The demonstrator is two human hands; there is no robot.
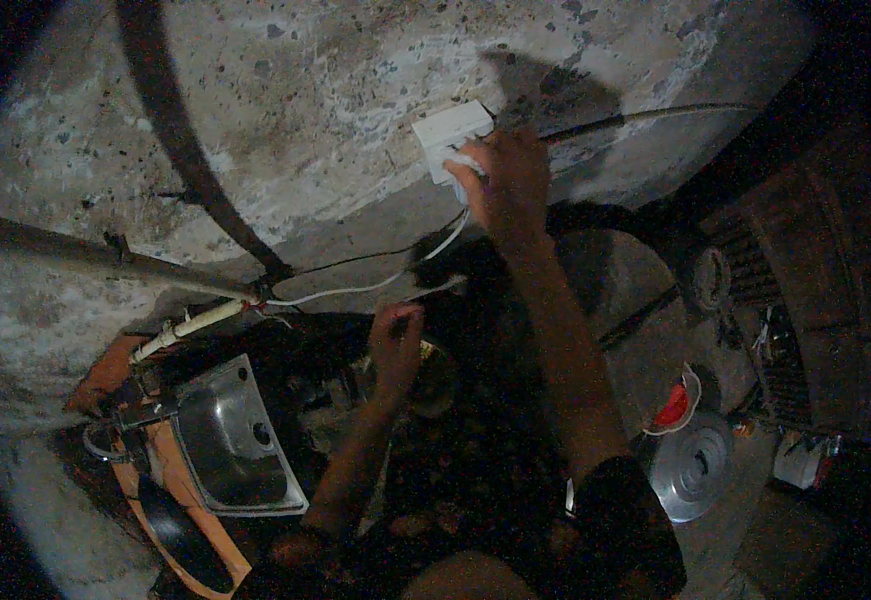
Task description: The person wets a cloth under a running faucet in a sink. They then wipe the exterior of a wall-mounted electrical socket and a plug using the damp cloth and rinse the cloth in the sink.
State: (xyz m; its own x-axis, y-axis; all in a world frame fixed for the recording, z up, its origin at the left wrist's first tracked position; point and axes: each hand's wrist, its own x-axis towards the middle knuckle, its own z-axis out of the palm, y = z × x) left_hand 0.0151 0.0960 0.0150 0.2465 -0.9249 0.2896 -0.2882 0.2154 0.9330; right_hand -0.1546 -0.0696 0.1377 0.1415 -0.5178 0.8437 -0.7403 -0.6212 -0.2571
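A white electrical socket box (452,127) is fixed to the rough wall. My right hand (513,185) is raised against its lower right side, fingers closed around what looks like a white plug (473,160), partly hidden by the fingers. From there a white cable (440,246) hangs down and runs left along the wall. Lower and to the left, my left hand (396,340) is closed on a slim pale stick-like utensil (437,289) with a wider far end; the dim light hides its exact kind.
A steel sink (240,440) sits at the lower left below a pale pipe (195,330). On the right lie a round metal lid (693,465) and a red-and-white item (675,402). A dark slatted rack (770,300) stands at the far right.
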